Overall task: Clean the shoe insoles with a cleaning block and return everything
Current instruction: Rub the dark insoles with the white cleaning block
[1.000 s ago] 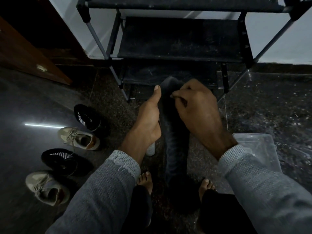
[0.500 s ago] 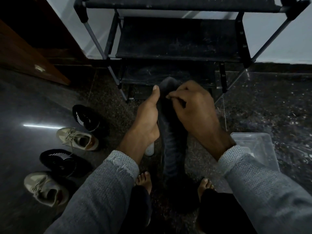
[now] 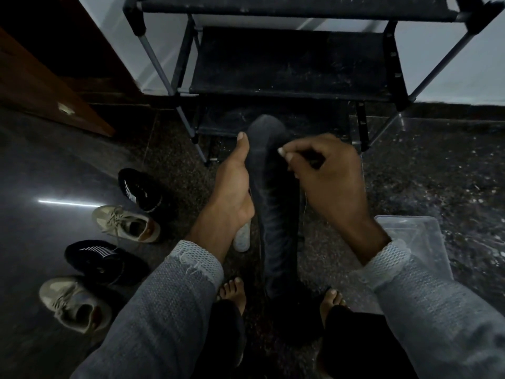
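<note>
Insole (image 3: 273, 203) is the long dark one held up in the middle, over the floor (image 3: 437, 173) and just in front of the shoe rack (image 3: 287, 64). It's dark grey to black, narrow, rounded at the far toe end, which reaches up to the rack's lowest shelf, while the near end drops down between the person's bare feet. Surface looks matte with faint crosswise ridges, though the light is pretty dim so I wouldn't swear to the texture.

Left hand (image 3: 232, 187) is on the insole's left edge, thumb lying straight up along it, and the other fingers are hidden behind, so this grip is wrapped round the edge as far as I can see. Right hand (image 3: 330, 181) is at the insole's right edge near the toe end, fingers curled, with thumb and forefinger tips pinched together on something small. Too dark to say what it is, or whether it touches the insole.

A whitish block-like thing (image 3: 241, 237) peeks out just below the left hand, beside the insole. A clear plastic box (image 3: 418, 242) sits on the floor right of the insole. Left of it, four shoes lie in a loose row: black sneaker (image 3: 139, 190), beige sneaker (image 3: 125, 224), another black one (image 3: 101, 258), another beige one (image 3: 73, 305).
</note>
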